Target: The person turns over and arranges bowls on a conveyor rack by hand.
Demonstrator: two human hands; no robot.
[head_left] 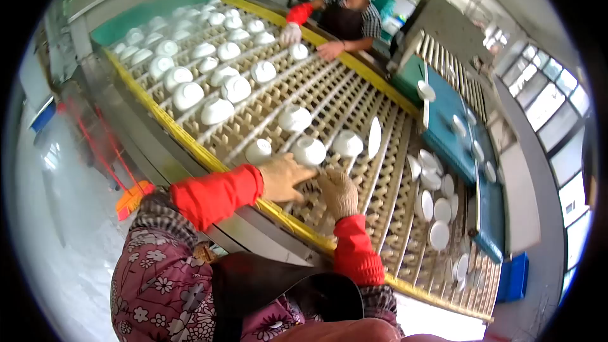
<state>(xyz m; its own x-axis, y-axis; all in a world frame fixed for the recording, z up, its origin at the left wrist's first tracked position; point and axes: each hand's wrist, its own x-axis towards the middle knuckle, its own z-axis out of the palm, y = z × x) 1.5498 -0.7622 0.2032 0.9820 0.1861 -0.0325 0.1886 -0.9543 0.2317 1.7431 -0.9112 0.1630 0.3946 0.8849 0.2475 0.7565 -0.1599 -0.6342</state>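
Both my hands wear tan knit gloves with red sleeve covers above them. My left hand (280, 178) is over the slatted conveyor (329, 95), its fingers apart, just in front of an upside-down white bowl (308, 151). Whether the fingertips touch that bowl is unclear. Beside it, my right hand (339, 194) has its fingers curled down towards the slats, and whatever they may hold is hidden. Another white bowl (258, 151) sits left of my left hand. Farther right are a white bowl (348, 144) and a white dish standing on edge (375, 137).
Many white bowls (188, 95) cover the conveyor's left part. Several white dishes (438, 235) gather at its right end, below a blue-green belt (451, 133). Yellow rails (183, 139) edge the conveyor. Across it, a co-worker (351, 12) reaches towards a bowl (298, 51).
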